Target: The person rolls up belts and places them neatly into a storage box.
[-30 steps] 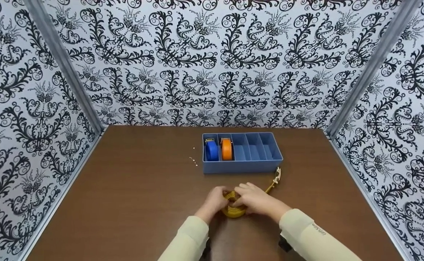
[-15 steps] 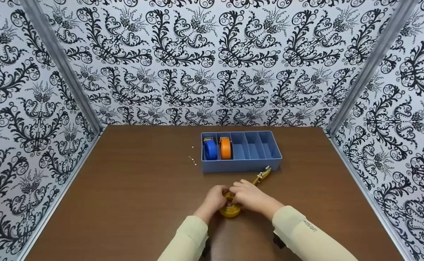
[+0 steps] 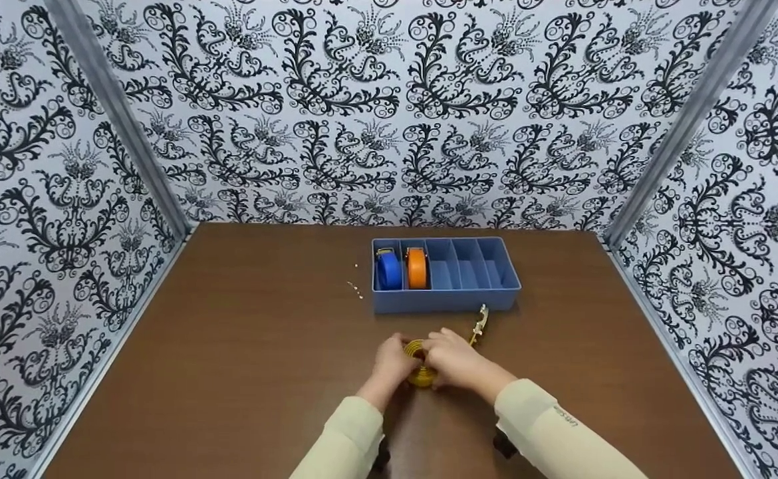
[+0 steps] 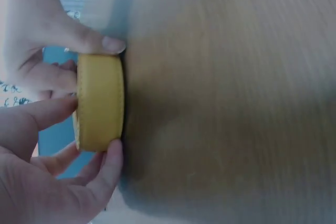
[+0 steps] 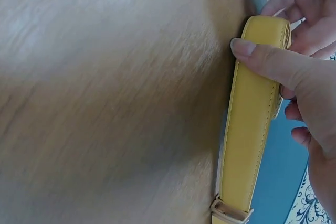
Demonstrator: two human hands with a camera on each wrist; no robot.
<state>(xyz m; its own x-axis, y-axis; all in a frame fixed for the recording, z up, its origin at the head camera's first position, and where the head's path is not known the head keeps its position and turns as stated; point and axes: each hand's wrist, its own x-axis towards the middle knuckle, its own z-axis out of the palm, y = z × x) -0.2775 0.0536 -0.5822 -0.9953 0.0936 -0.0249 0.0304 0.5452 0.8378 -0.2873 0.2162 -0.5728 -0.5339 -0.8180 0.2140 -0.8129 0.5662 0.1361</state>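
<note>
A yellow belt [image 3: 422, 379] is rolled into a coil standing on its edge on the table, between both hands. Its free end runs out past the right hand to a gold-coloured buckle [image 3: 481, 322] near the box's front wall. My left hand [image 3: 394, 362] holds the coil's left side, fingers and thumb curled about the roll [image 4: 100, 103]. From the other side my right hand [image 3: 457, 359] grips it, thumb [image 5: 268, 61] pressed along the outer layer and fingers at the inner edge. A metal keeper loop [image 5: 231, 212] shows on the straight stretch in the right wrist view.
Behind the hands stands a blue divided box [image 3: 445, 301]. A blue rolled belt [image 3: 389, 271] fills its leftmost compartment, an orange one [image 3: 417, 269] the second. Small white specks [image 3: 356, 290] lie left of the box. Patterned walls [image 3: 362, 133] enclose the brown table [image 3: 249, 346].
The buckle has come left, nearer the coil, and the free stretch of belt looks shorter. Both hands stay on the roll, the right one having moved somewhat left.
</note>
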